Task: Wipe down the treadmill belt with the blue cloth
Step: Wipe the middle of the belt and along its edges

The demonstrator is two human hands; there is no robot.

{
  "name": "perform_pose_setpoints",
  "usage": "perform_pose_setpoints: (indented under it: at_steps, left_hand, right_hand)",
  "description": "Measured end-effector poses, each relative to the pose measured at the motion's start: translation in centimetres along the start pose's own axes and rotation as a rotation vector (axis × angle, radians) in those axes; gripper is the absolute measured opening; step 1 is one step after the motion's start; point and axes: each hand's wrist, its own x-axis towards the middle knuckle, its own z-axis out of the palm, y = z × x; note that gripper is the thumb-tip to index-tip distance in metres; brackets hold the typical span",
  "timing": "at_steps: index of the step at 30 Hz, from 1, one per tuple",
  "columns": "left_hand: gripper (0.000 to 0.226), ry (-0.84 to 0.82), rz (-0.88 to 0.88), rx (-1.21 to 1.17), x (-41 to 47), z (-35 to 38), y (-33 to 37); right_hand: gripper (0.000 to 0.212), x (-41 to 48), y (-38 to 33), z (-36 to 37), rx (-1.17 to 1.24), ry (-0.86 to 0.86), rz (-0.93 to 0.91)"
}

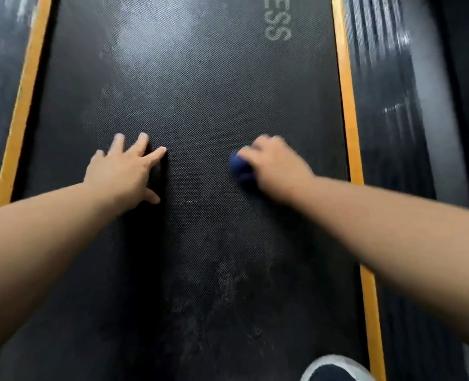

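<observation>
My left hand lies flat on the belt, fingers spread and holding nothing. My right hand, blurred, curls round the bunched cloth and presses it to the belt right of the middle. Pale smudges mark the belt, yellow strips edge both sides, lettering ending in "ESS" shows at the far end, and a shoe stands at the near right corner.

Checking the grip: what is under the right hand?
A bunched blue cloth on the treadmill belt; only its left part shows past the right hand. The rest is covered.
</observation>
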Motion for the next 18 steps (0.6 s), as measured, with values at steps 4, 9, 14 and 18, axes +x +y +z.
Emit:
perform_pose_setpoints:
  at_steps: [4, 9, 14, 18]
  left_hand:
    - [0.115, -0.064, -0.105, -0.129, -0.1, 0.5, -1.0]
    - [0.112, -0.006, -0.054, -0.053, 0.0, 0.2, -2.1]
    - [0.110, 0.020, -0.009, -0.031, -0.3, 0.4, -2.6]
    - [0.108, 0.067, -0.031, -0.049, -1.1, 0.9, -3.2]
  right_hand:
    - [0.033, 1.5, 4.7, -2.3, -0.117, -0.117, 0.446]
    - [0.030, 0.0, -4.1, 0.7, -0.039, -0.036, 0.253]
    - [0.031, -1.7, -8.8, 1.4, 0.029, -0.118, -0.245]
    - [0.038, 2.6, 0.0, -1.6, -0.092, -0.081, 0.249]
